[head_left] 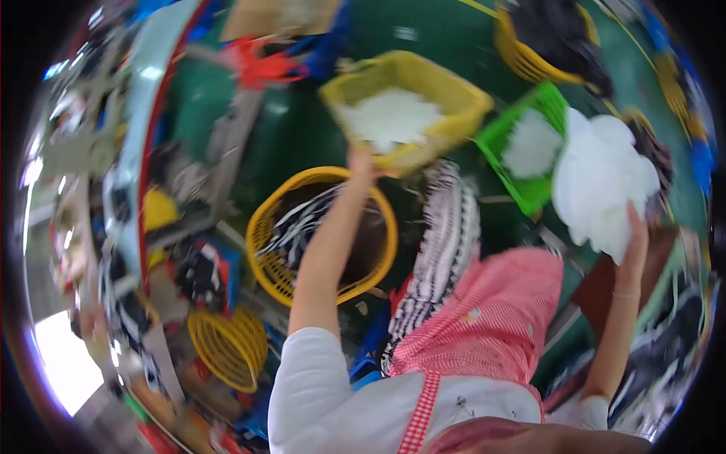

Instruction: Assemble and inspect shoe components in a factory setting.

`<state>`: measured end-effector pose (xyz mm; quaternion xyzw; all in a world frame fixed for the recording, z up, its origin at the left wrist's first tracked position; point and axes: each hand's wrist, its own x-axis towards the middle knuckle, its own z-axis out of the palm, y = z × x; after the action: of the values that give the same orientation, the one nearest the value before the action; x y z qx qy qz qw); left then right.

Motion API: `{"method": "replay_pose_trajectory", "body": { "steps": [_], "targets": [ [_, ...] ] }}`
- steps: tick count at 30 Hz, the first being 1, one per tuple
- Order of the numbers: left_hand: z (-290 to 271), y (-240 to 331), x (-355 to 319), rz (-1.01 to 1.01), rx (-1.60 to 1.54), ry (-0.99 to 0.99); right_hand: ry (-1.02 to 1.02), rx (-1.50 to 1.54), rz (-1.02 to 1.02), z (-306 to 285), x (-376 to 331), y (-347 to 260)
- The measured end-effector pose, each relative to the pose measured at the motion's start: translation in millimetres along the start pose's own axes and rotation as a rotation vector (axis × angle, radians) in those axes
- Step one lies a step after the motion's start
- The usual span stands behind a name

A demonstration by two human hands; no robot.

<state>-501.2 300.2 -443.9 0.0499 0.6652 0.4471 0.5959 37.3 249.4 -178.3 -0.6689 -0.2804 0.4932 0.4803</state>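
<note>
My left hand (361,163) grips the near rim of a yellow rectangular basket (457,125) in front of me. White pieces (393,117) lie in a heap inside it; motion blur hides their exact kind. On the right, my right hand (637,236) is closed on the lower edge of a bundle of thin white rounded pieces (601,178), perhaps soft sheets or pads. Beside the bundle is a bright green basket (541,198), also with white pieces (533,144) in it.
Below my left forearm stands a round yellow basket (261,257) holding striped cloth (302,223). Another yellow basket (227,352) is at lower left. A yellow basket with dark material (556,34) stands far right. A long red-edged table (144,113) runs along the left.
</note>
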Motion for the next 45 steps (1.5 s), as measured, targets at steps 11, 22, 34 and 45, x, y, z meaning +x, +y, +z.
{"method": "replay_pose_trajectory", "body": {
  "steps": [11,22,34,45],
  "targets": [
    [34,-77,76,0.201,1.051,-0.238,0.473,0.018,0.198,-69,-264,-45],
    [156,-103,48,-0.114,1.153,-0.912,1.370,-0.573,0.187,-86,-626,-71],
    [162,-71,35,-0.141,1.146,-0.882,0.937,-1.119,0.265,-65,-575,113],
    [125,-103,30,-0.287,1.072,-0.587,-0.003,-0.427,0.012,57,-148,130]
  ]
}}
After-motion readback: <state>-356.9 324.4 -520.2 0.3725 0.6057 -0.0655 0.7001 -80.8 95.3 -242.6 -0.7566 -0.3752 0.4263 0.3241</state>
